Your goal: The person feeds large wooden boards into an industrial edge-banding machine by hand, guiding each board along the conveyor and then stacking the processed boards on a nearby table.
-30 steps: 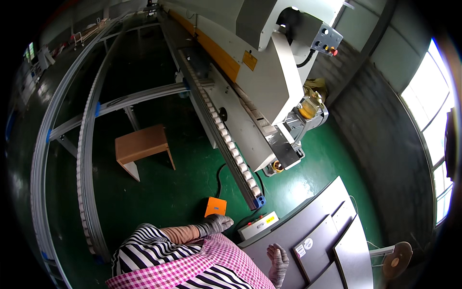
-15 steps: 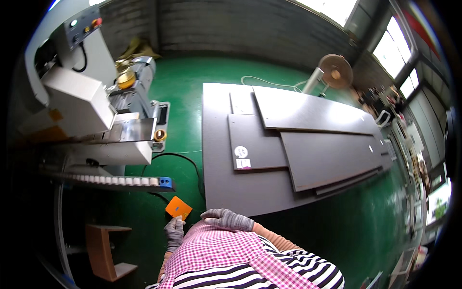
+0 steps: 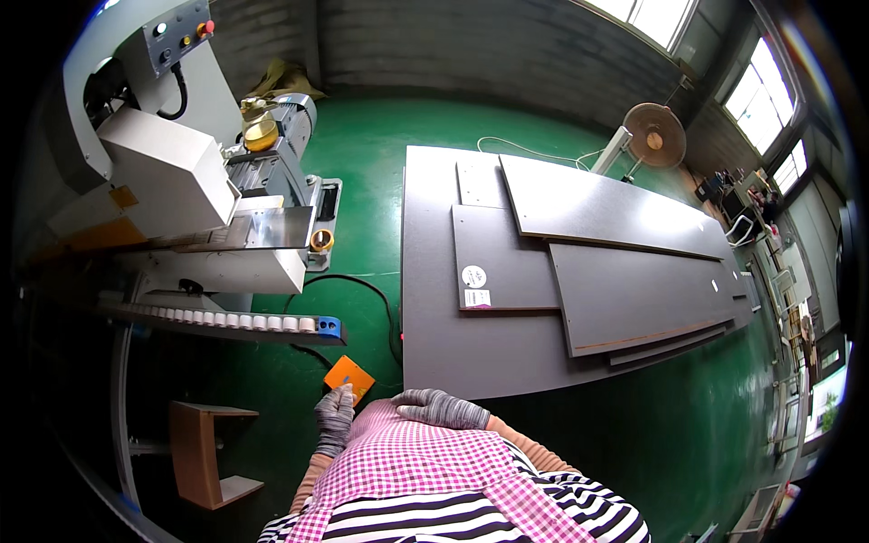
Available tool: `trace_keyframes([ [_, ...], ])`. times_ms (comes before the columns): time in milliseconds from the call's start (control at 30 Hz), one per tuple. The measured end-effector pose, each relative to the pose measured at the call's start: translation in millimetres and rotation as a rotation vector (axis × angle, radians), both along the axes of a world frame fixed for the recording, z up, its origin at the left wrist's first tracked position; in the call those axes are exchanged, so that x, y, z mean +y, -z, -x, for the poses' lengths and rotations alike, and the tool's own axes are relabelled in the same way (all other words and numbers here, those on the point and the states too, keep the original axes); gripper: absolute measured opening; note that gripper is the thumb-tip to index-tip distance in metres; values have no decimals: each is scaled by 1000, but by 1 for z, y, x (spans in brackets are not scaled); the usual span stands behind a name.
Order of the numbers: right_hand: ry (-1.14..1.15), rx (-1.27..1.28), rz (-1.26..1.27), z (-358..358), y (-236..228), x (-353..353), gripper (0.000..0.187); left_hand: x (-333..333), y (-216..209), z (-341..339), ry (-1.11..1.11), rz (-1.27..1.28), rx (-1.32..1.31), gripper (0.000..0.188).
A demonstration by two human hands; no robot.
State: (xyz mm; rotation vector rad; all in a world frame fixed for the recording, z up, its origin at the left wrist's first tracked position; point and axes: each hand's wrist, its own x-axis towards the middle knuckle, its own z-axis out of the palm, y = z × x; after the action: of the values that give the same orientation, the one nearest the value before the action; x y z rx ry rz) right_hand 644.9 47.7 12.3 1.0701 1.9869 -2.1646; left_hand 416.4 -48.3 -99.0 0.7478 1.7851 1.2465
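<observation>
Head view, right hand [image 3: 445,409] lying on pink checked apron [image 3: 425,457], its grip open and flat, left hand [image 3: 335,421] beside the apron, its grip I cannot tell, orange box [image 3: 355,372] on green floor [image 3: 362,181] beyond this hand, grey panels [image 3: 643,299] stacked at right.

A glossy green floor [image 3: 362,158] spreads through the workshop, catching a pale sheen. Along the far side runs a grey block wall [image 3: 471,56], with an olive cloth heap [image 3: 288,80] near its foot. Daylight comes white through the upper window [image 3: 641,18] and a paned side window [image 3: 760,86] to the right. A round-headed pedestal fan [image 3: 654,136] stands near the wall; a low brown stool [image 3: 194,452] sits at lower left.
</observation>
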Motion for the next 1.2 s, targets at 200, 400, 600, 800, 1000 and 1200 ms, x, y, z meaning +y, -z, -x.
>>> trace_keyframes([
  [200,-65,-27,27,13,-2,4,50,-6,4,13,-21,-115,113,20],
  [400,-188,-141,-106,27,-27,4,46,-12,0,23,-44,-270,467,22],
  [600,-86,-76,40,25,-14,-2,43,-11,-30,20,-156,-318,483,19],
  [800,-34,-52,133,31,8,-1,40,-23,-24,33,-245,-241,596,21],
  [1000,20,-33,273,38,15,1,36,-31,-34,50,-307,-247,680,31],
  [1200,79,-61,273,35,37,1,36,-36,-32,70,-450,-263,807,35],
])
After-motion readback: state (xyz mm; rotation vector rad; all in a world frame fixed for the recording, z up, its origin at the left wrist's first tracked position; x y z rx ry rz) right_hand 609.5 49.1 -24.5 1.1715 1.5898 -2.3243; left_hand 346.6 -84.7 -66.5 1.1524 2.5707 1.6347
